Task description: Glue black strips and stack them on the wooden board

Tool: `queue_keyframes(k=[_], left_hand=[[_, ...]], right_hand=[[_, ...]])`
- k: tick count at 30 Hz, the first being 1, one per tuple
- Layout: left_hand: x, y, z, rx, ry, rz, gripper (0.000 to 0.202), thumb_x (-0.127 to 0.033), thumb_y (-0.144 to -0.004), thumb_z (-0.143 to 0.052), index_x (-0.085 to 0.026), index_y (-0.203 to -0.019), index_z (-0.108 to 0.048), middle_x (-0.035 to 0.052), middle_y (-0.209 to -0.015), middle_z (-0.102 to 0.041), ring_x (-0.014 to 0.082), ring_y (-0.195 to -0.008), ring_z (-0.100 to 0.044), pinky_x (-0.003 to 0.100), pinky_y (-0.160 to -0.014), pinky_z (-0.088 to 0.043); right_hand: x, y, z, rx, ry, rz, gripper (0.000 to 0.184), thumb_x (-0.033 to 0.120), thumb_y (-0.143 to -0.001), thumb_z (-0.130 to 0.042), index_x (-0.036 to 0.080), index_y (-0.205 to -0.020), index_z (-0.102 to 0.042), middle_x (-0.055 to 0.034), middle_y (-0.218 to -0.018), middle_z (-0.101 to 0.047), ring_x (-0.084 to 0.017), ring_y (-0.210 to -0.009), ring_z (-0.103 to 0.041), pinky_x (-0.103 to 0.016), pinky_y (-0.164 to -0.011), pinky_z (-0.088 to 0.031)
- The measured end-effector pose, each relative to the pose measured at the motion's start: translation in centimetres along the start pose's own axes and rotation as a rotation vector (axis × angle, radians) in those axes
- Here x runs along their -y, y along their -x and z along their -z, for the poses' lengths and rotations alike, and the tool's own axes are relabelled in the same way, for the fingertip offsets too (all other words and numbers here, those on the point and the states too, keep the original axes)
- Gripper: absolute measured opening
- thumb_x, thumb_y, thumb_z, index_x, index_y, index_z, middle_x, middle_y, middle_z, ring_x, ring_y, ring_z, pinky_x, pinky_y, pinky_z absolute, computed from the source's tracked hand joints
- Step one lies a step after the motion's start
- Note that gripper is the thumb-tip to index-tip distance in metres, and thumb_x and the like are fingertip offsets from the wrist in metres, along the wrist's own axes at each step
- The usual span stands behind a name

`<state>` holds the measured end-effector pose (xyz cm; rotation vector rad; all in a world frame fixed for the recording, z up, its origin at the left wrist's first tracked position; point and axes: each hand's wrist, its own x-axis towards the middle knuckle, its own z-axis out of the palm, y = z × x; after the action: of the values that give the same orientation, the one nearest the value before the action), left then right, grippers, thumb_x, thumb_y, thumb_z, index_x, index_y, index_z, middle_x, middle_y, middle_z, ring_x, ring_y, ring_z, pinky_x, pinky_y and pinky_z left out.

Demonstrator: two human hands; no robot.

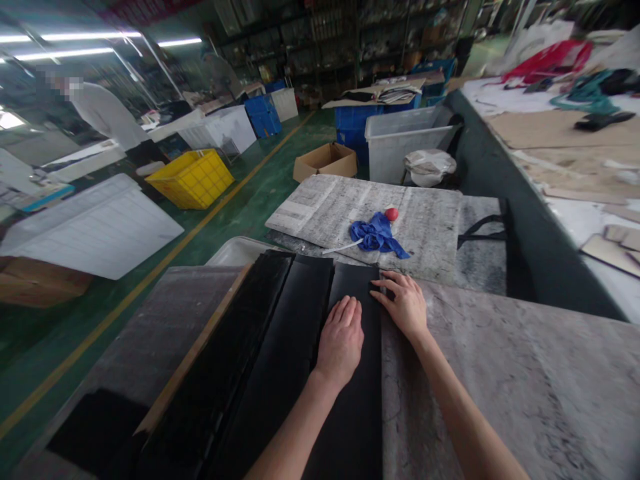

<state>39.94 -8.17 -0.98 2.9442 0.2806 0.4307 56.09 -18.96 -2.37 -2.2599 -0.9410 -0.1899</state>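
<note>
Black and smooth, the right strip [367, 390] lies flat on the grey table [505, 380], its far end close to the table's far edge and its near end running out of view. Just left of it lie the middle strip [287, 340] and the glossier left strip [227, 347], with a wooden batten [197, 347] beside them on the side towards the table's left edge. The left hand [343, 337] rests palm down on the right strip, fingers straight and close together, gripping nothing. The right hand [404, 303] is at the far part of the strip's right side, its fingers reaching over that long side; whether they pinch it, I cannot tell. Beyond the table's far edge, a blue cloth [377, 235] and a red ball [391, 214] sit on a pale board [320, 207]. By its look, the right strip should be light for its length, thin and bendy, more likely to crease than to break, and its sheen suggests a slightly slippery face. Its long right side and far corners seem the best holds, with a flat palm steadying the middle.
</note>
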Motion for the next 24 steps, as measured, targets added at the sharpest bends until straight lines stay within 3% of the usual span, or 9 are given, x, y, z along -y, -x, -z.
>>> queue_keyframes(k=[8, 17, 22, 24], left_hand=[[-0.1, 0.2, 0.0, -0.011, 0.012, -0.002, 0.045, -0.011, -0.095, -0.043, -0.01, -0.14, -0.047, 0.0119, -0.145, -0.054, 0.0254, -0.14, -0.045, 0.045, -0.118, -0.04], [-0.2, 0.5, 0.2, -0.01, -0.003, -0.005, 0.046, -0.011, -0.095, -0.044, -0.009, -0.141, -0.046, 0.0124, -0.147, -0.053, 0.0238, -0.141, -0.044, 0.044, -0.118, -0.04], [-0.2, 0.5, 0.2, -0.013, -0.009, -0.009, 0.045, -0.012, -0.095, -0.044, -0.009, -0.14, -0.048, 0.0128, -0.147, -0.054, 0.023, -0.141, -0.044, 0.043, -0.119, -0.039], [-0.1, 0.5, 0.3, -0.014, -0.005, -0.012, 0.045, -0.012, -0.095, -0.044, -0.009, -0.14, -0.047, 0.0127, -0.147, -0.053, 0.0229, -0.142, -0.043, 0.042, -0.12, -0.038]], right_hand=[[-0.2, 0.0, 0.0, 0.0, 0.002, 0.002, 0.026, 0.049, -0.093, -0.059, 0.032, -0.105, -0.075, -0.0033, -0.126, -0.067, -0.026, -0.117, -0.059, -0.049, -0.105, -0.042], [0.0, -0.3, 0.0, -0.026, -0.068, -0.01, 0.025, 0.046, -0.093, -0.058, 0.031, -0.103, -0.075, -0.0048, -0.123, -0.069, -0.026, -0.115, -0.062, -0.052, -0.107, -0.042], [0.2, 0.3, 2.1, -0.17, -0.356, -0.114, 0.031, 0.046, -0.092, -0.056, 0.024, -0.106, -0.075, -0.0104, -0.125, -0.067, -0.027, -0.119, -0.06, -0.045, -0.103, -0.048], [0.5, 1.6, 3.2, -0.141, -0.349, -0.09, 0.029, 0.041, -0.095, -0.053, 0.026, -0.109, -0.074, -0.0093, -0.128, -0.065, -0.026, -0.12, -0.059, -0.043, -0.102, -0.049]])
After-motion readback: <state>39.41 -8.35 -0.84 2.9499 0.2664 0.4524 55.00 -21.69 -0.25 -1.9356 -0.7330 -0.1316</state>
